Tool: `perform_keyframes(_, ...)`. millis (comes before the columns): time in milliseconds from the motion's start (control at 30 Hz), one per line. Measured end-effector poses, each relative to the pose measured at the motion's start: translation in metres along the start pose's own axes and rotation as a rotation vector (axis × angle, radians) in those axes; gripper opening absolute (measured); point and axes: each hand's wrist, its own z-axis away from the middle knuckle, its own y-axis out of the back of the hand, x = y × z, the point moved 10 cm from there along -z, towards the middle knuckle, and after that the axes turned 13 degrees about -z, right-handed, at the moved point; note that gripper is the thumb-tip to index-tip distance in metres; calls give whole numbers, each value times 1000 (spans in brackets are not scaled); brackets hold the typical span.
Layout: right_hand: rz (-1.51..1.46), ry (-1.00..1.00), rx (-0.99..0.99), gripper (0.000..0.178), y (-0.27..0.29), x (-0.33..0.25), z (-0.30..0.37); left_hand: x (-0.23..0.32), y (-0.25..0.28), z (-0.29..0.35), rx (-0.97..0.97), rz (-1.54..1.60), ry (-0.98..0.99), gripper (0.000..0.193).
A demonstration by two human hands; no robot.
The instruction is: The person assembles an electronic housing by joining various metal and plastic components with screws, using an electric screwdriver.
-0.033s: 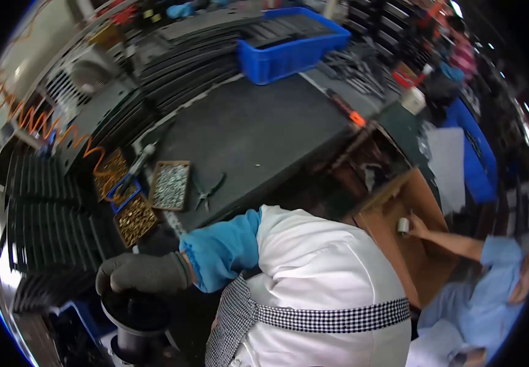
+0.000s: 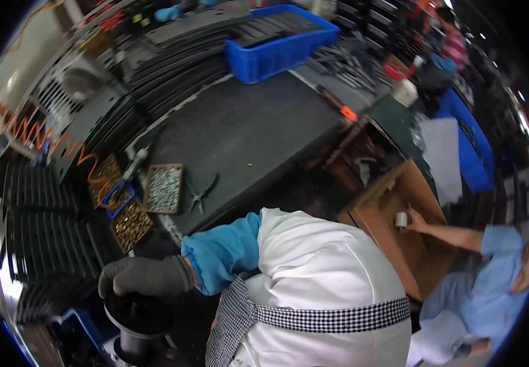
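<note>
My left hand (image 2: 147,276), in a grey knitted glove below a blue sleeve cover, is at the lower left. Its bent fingers curl over the far rim of a dark, round-topped piece (image 2: 137,315) with a grey cylindrical body. Part of this piece drops into shadow, and I cannot make out its kind. Beyond the hand sits a box of brass-coloured small parts (image 2: 131,226). A shallow box of silvery small parts (image 2: 164,188) lies on the bench, with dark-handled pliers (image 2: 200,194) beside it. My right hand is out of view.
Black racks (image 2: 44,244) stand at left, near a coiled orange hose (image 2: 32,131). The dark bench (image 2: 240,128) carries a blue bin (image 2: 264,61) and an orange-tipped tool (image 2: 344,110). At right a co-worker's hand (image 2: 417,221) holds a whitish cylinder over a cardboard box (image 2: 393,251).
The view has shifted slightly, so the bench and its contents sit a little further left. My left hand stays on the round-topped piece.
</note>
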Motion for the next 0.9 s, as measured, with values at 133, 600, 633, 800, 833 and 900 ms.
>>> perform_keyframes(133,52,33,62,30,13,-26,53,-21,-35,-14,-134,-61,39,80)
perform_keyframes(600,-3,-22,397,35,97,-27,113,-35,-80,-16,-237,-477,9,84)
perform_keyframes(633,-30,-34,383,34,98,-32,112,-31,-87,-21,-229,-510,-17,85)
perform_keyframes(800,7,46,344,31,103,-98,144,-26,-133,-50,-229,-660,-105,86)
perform_keyframes(833,-6,58,331,30,103,-112,154,-29,-140,-54,-237,-690,-108,87)
perform_keyframes(900,-22,93,390,29,119,-129,174,-42,-156,-57,-266,-747,-97,87)
